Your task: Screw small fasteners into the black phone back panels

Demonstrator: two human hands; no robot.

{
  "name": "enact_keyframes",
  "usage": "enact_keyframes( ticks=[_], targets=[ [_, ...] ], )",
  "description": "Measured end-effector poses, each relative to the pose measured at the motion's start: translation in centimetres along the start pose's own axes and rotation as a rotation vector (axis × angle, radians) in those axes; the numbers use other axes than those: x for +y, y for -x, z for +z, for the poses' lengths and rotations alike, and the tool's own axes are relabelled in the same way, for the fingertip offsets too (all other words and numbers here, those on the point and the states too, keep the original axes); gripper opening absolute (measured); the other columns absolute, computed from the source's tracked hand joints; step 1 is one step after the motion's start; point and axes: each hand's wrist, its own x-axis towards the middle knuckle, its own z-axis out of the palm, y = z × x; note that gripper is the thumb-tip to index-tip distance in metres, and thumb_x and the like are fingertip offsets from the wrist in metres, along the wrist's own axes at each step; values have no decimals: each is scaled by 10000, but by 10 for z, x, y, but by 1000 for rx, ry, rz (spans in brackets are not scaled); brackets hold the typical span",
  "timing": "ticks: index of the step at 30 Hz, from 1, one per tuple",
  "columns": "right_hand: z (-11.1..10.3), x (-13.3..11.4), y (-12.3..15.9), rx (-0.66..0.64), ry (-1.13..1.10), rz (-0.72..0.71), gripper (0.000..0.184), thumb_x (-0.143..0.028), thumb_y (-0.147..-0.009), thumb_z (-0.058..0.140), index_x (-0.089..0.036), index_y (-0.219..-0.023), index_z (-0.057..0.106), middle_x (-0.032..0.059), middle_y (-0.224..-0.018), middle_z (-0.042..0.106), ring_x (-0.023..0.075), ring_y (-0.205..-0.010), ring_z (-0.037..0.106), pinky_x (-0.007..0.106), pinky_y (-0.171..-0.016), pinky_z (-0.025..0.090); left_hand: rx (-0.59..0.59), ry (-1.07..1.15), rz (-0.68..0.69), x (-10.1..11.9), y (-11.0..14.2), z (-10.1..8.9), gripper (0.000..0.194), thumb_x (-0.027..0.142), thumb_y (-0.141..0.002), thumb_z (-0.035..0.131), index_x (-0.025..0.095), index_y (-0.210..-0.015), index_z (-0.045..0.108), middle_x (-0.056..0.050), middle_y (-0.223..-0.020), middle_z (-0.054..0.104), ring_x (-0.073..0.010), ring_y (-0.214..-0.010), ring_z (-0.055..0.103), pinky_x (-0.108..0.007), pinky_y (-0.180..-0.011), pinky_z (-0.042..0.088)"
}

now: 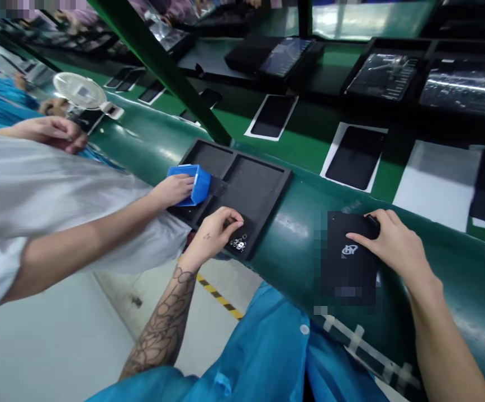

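My left hand [217, 230], on a tattooed forearm, reaches into the near corner of a black compartment tray [263, 192], fingers curled together in a pinch over a heap of small silvery parts [239, 243]. My right hand [391, 241] rests on a black tablet back [347, 262] lying on the green rounded bench edge. Its fingers are stretched over the tablet's upper right corner, touching a small dark piece there. A co-worker's hand [174, 190] holds a blue plastic bin [194, 183] tipped over the tray's left compartment.
Black tablets on white sheets [353, 157] lie along the green conveyor [301, 145]. Dark trays with bagged screens [460, 89] sit behind. A green steel post [162, 67] slants across. A small white fan [79, 92] stands at left near a co-worker in a grey sleeve [37, 184].
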Motion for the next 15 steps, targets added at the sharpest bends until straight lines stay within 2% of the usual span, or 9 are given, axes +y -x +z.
enact_keyframes(
  ticks=[1, 3, 6, 8, 11, 15],
  targets=[
    [-1, -1, 1, -4, 0, 3, 684, -848, -920, 631, -237, -1228, 617, 114, -1217, 674, 305, -908, 699, 355, -605, 398, -4, 19, 25, 14, -4, 4, 242, 427, -1002, 648, 196, -991, 718, -59, -944, 751, -213, -838, 684, -317, -750, 498],
    [-3, -4, 2, -12, -3, 8, 658, -830, -912, 666, -244, -1205, 606, 99, -1209, 675, 302, -941, 705, 350, -616, 402, -93, 92, 102, 46, -20, 21, 227, 417, -1035, 643, 203, -1053, 716, -38, -937, 757, -202, -838, 694, -311, -764, 502],
    [-5, -6, 3, -10, 3, 19, 648, -801, -888, 733, -249, -1194, 587, 74, -1200, 673, 291, -960, 706, 344, -620, 399, -282, 193, 258, 94, -56, 66, 151, 327, -1039, 651, 201, -1021, 732, -33, -975, 778, -189, -865, 702, -302, -782, 503],
    [-5, -7, 3, -4, 10, 31, 653, -788, -876, 764, -248, -1196, 582, 64, -1193, 670, 277, -932, 701, 342, -609, 389, -344, 200, 298, 117, -82, 97, 110, 257, -1013, 678, 191, -958, 747, -36, -959, 779, -181, -850, 684, -300, -779, 493],
    [-4, -8, 4, -5, 6, 30, 662, -772, -859, 797, -247, -1200, 582, 54, -1177, 667, 258, -873, 689, 336, -587, 359, -363, 134, 318, 131, -113, 129, 53, 199, -954, 744, 184, -921, 783, -51, -1003, 772, -178, -860, 651, -312, -818, 495],
    [-1, -7, 4, -7, -9, 15, 675, -754, -846, 824, -246, -1221, 587, 53, -1176, 667, 245, -837, 675, 323, -564, 310, -398, 52, 343, 132, -128, 138, 45, 209, -924, 774, 193, -908, 812, -52, -985, 723, -179, -861, 628, -333, -879, 512]
  ],
)
